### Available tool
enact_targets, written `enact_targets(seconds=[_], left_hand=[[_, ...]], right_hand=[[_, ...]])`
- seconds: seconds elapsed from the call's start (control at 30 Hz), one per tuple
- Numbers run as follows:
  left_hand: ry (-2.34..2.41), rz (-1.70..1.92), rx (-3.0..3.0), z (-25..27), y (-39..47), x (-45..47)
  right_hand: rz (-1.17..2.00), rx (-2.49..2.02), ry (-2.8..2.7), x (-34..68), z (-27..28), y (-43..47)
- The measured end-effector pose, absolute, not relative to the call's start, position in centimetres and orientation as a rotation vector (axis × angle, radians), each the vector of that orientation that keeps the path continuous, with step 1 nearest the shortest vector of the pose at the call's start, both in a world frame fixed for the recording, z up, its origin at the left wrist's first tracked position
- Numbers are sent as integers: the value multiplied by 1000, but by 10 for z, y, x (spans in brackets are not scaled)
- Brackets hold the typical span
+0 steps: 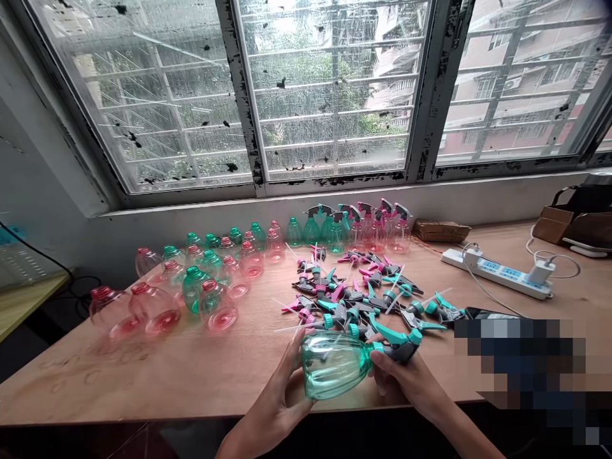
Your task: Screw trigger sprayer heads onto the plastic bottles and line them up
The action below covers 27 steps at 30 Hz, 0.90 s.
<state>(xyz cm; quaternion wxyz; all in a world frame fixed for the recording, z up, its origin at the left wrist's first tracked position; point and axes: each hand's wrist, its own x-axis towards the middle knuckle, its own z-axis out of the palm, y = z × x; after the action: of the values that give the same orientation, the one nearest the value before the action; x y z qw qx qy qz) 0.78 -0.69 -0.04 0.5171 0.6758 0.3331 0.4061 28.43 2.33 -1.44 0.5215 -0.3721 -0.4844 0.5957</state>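
A clear green spray bottle [335,366] lies on its side in the air above the table's front edge, its base to the left. My left hand [284,395] is wrapped round the base end. At the neck, my right hand [401,376] has its fingers closed round the collar of a teal and grey trigger sprayer [396,341], which sits on the bottle's mouth. How tightly the collar is screwed on cannot be seen. Just beyond the bottle lies a pile of loose trigger sprayers [354,293], pink, teal and grey, with thin white tubes.
Open pink and green bottles [210,299] stand on the left of the wooden table [191,376]. Several bottles with sprayers [358,233] line the back wall. To the right are a white power strip [497,273], a brown package [440,230] and a brown bag [574,217].
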Motion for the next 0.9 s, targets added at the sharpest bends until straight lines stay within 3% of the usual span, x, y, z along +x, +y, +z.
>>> enact_targets(seconds=[0.9], left_hand=[[806,990,1683,-1,-4,7]], right_hand=[[1486,-849,-1225,288,-23,25]])
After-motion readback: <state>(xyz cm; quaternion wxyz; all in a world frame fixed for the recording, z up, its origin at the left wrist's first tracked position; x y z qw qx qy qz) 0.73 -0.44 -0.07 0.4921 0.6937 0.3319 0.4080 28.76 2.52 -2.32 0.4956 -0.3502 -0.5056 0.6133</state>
